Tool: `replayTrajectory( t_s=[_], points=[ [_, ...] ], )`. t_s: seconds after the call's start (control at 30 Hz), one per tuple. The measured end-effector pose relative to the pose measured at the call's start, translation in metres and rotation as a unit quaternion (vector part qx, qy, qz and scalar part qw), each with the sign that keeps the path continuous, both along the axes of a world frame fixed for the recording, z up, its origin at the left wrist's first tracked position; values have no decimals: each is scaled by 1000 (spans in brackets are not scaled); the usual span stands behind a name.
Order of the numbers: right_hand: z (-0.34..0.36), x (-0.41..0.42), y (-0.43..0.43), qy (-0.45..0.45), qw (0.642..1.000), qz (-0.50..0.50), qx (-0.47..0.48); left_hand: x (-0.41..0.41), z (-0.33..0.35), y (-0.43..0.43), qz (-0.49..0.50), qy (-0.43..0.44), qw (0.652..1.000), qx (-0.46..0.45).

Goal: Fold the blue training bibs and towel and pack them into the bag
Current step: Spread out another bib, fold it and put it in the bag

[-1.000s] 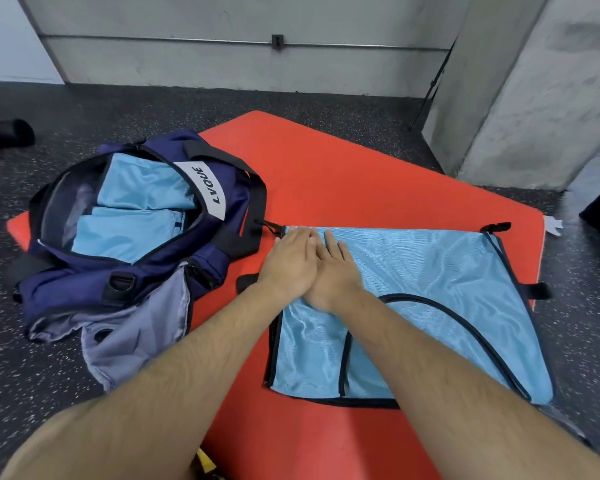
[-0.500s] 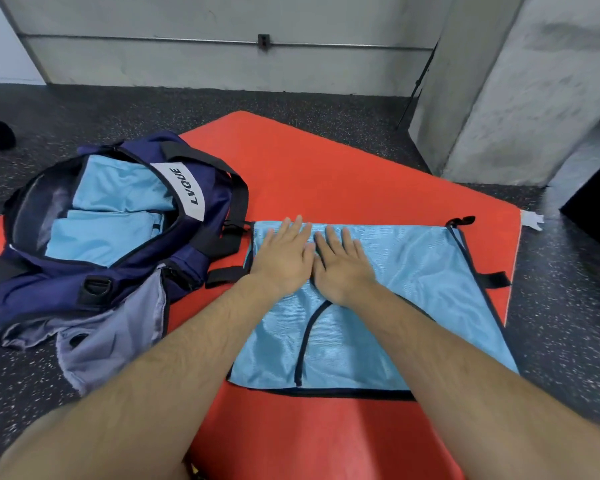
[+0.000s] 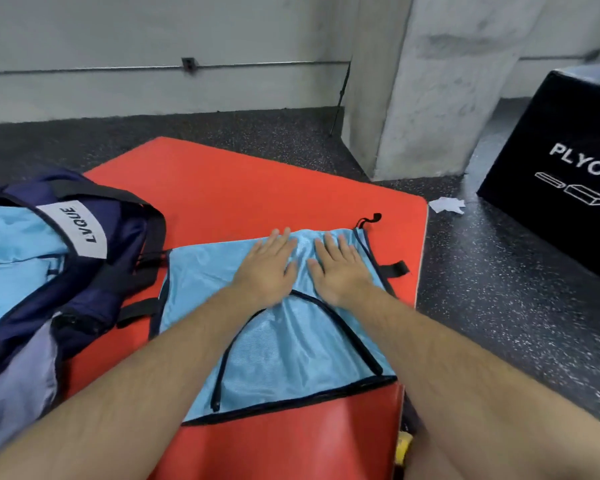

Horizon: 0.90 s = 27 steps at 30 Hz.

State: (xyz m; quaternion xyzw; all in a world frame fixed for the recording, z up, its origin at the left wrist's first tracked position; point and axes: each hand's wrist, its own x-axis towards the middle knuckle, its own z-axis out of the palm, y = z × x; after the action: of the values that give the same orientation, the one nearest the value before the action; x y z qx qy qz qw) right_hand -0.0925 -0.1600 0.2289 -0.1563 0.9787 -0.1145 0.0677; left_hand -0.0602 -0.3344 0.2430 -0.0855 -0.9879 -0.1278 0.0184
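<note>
A light blue training bib [image 3: 284, 351] with black trim lies flat on the red mat [image 3: 229, 199]. My left hand [image 3: 265, 268] and my right hand [image 3: 340, 270] press palm-down on the bib's far half, side by side, fingers straight, a small gap between them. At the left edge of the view sits the navy bag [image 3: 118, 251], open, with folded light blue fabric [image 3: 11, 251] inside it.
A black plyo box [image 3: 561, 161] stands on the floor at the right. A concrete pillar [image 3: 430, 84] rises behind the mat. A scrap of white paper [image 3: 447, 205] lies by the mat's far right corner. Dark speckled floor surrounds the mat.
Both hands slid rightward across the bib while pressing it flat, and a gap opened between them. The view shifted right, bringing the black box into sight.
</note>
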Motion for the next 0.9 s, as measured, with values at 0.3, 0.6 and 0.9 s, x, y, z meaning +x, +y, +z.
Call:
replayTrajectory(
  t_s=[0.3, 0.6, 0.9],
  points=[
    [-2, -11, 44, 18, 999, -47, -18, -25, -28, 27, -42, -53, 997, -40],
    [11, -2, 51, 86, 995, -3, -40, -42, -1, 39, -224, -31, 971, -76],
    [8, -2, 45, 129, 989, -39, -62, -87, -13, 50, -94, -79, 986, -111]
  ],
)
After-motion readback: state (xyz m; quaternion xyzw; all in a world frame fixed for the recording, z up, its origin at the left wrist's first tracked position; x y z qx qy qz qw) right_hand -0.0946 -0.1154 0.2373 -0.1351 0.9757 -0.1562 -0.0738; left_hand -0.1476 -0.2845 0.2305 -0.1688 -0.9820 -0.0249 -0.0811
